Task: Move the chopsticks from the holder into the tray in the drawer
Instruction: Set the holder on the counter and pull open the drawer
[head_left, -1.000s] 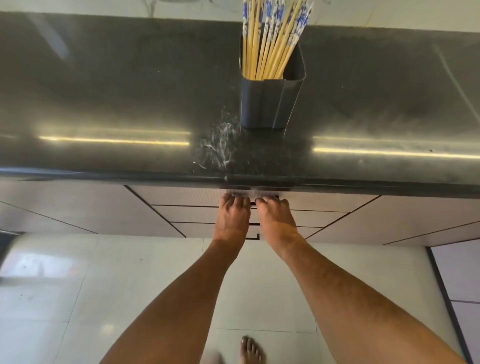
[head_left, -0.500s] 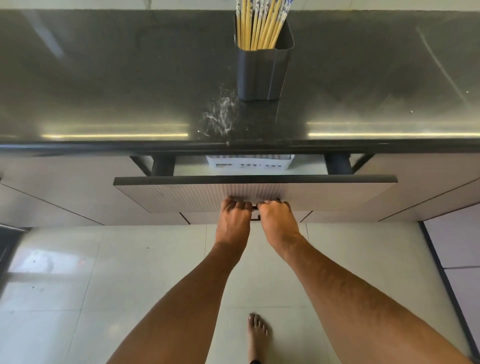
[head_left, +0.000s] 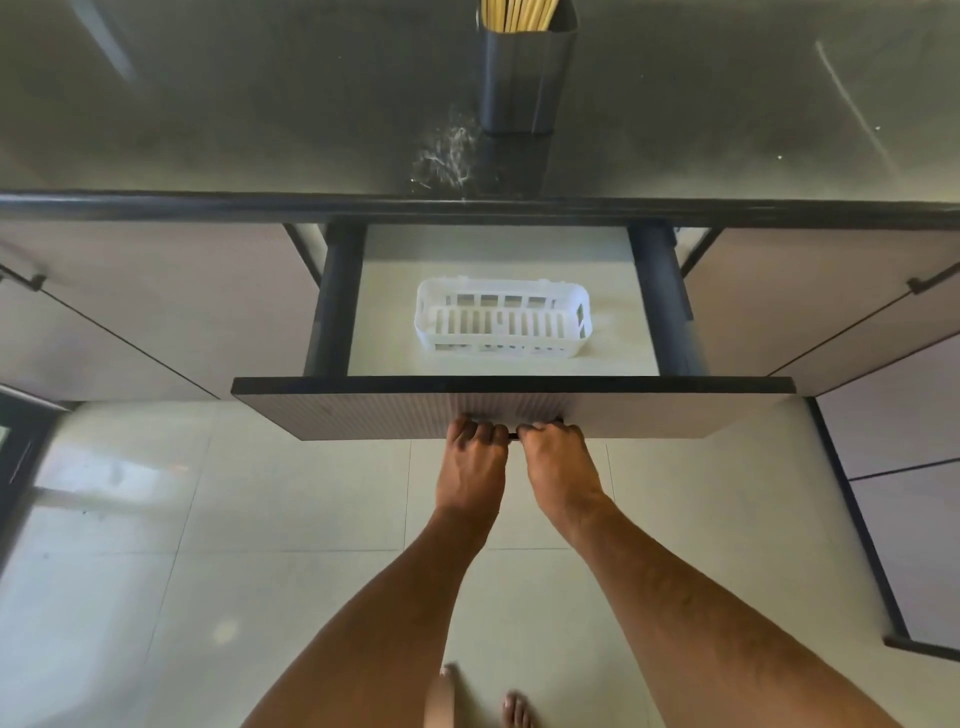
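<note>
A dark grey holder (head_left: 522, 78) stands on the black countertop (head_left: 260, 104), with several yellow chopsticks (head_left: 514, 13) sticking out of it; their tops are cut off by the frame edge. Below the counter the drawer (head_left: 363, 408) is pulled out. An empty white slotted tray (head_left: 503, 318) lies on the drawer's pale floor. My left hand (head_left: 472, 462) and my right hand (head_left: 558, 465) sit side by side, fingers curled over the dark handle (head_left: 513, 435) at the lower edge of the drawer front.
Closed cabinet fronts flank the drawer on the left (head_left: 130, 312) and right (head_left: 857, 312). A whitish smear (head_left: 447, 156) marks the countertop near its front edge. Pale floor tiles (head_left: 208, 571) lie below, with my bare feet (head_left: 514, 709) at the bottom edge.
The drawer has gone from closed to pulled well out, with both hands on its handle throughout. The white tray has come fully into sight. The view has shifted down, cutting off the chopstick tops.
</note>
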